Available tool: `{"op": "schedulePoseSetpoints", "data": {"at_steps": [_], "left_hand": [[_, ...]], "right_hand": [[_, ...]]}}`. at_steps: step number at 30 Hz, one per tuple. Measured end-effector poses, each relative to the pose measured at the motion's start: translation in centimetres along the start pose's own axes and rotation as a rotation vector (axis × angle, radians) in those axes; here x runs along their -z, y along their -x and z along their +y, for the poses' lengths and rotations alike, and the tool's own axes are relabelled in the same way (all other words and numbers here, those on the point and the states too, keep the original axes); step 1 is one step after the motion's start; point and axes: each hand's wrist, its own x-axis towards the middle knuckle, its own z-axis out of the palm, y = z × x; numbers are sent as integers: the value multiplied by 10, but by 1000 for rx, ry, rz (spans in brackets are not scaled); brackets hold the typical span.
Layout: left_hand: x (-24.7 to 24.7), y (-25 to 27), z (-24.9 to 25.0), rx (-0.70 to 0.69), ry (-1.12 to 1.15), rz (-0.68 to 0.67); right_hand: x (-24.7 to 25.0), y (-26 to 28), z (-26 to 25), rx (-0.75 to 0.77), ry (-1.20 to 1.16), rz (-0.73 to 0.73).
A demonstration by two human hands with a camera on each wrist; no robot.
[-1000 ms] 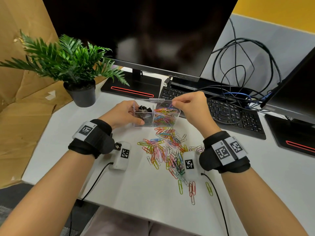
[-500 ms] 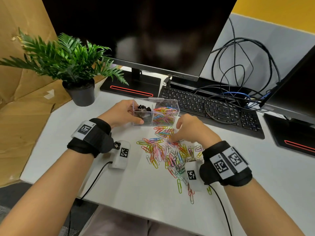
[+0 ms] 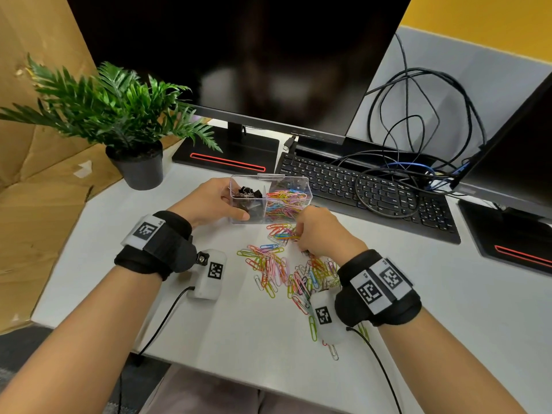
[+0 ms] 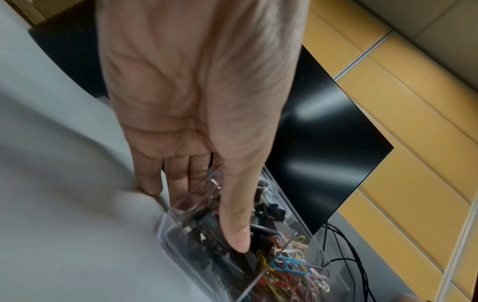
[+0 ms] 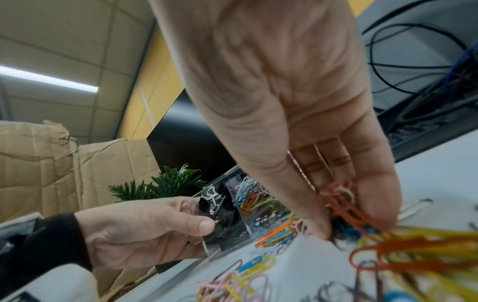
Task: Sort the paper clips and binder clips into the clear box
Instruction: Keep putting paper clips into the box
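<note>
1. On the white desk [image 3: 448, 309], near its middle, sits the clear two-compartment plastic box [image 3: 270, 198]: black binder clips [image 3: 249, 194] in the left compartment, coloured paper clips [image 3: 285, 201] in the right one.
2. Left hand [image 3: 213, 201] grips the box's left end; the thumb [image 4: 236, 224] lies across the near wall, and the fingers [image 4: 178, 179] wrap round the far side.
3. Right hand [image 3: 321, 231] is down on the desk just in front of the box's right compartment, thumb and fingers closed together, pinching a small bunch of orange and red paper clips [image 5: 346, 206] off the pile.
4. A loose pile of multicoloured paper clips [image 3: 286, 270] is spread on the desk between the two wrists, reaching from the box front down to the near edge; a few strays [image 3: 313, 330] lie by the right wrist camera.
5. Behind: black keyboard [image 3: 367, 189] under tangled black cables [image 3: 418, 115], big dark monitor [image 3: 239, 55] on a black stand, a second monitor [image 3: 522, 144] at right.
6. Small green potted plant [image 3: 119, 115] at left, brown cardboard [image 3: 35, 204] beyond the desk edge.
</note>
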Motion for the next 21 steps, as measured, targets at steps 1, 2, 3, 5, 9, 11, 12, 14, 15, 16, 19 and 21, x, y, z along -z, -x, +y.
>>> {"op": "schedulePoseSetpoints", "data": {"at_steps": [1, 2, 3, 5, 9, 11, 12, 14, 15, 16, 19, 21], "left_hand": [[0, 0, 0, -3, 3, -2], [0, 0, 0, -4, 3, -4], [0, -1, -1, -4, 1, -5], [1, -1, -2, -4, -4, -6], [1, -1, -2, -11, -2, -8], [1, -1, -2, -17, 12, -11], [1, 0, -2, -20, 18, -12], [1, -1, -2, -20, 24, -15], [1, -1, -3, -18, 25, -14], [1, -1, -3, -20, 23, -13], [1, -1, -3, -26, 11, -10], [2, -1, -3, -26, 6, -11]], "right_hand": [[-2, -2, 2, 2, 2, 27], [-4, -4, 5, 6, -3, 53], [-5, -6, 7, 12, -11, 79], [-6, -8, 11, 28, -25, 123], [-1, -8, 12, 23, -44, 165], [4, -7, 12, 20, -67, 173], [7, -5, 11, 17, -88, 173], [14, -2, 11, 10, -116, 151], [18, 0, 10, 8, -129, 136], [22, 2, 10, 11, -144, 124], [35, 8, 9, 30, -208, 126], [44, 10, 8, 52, -238, 153]]}}
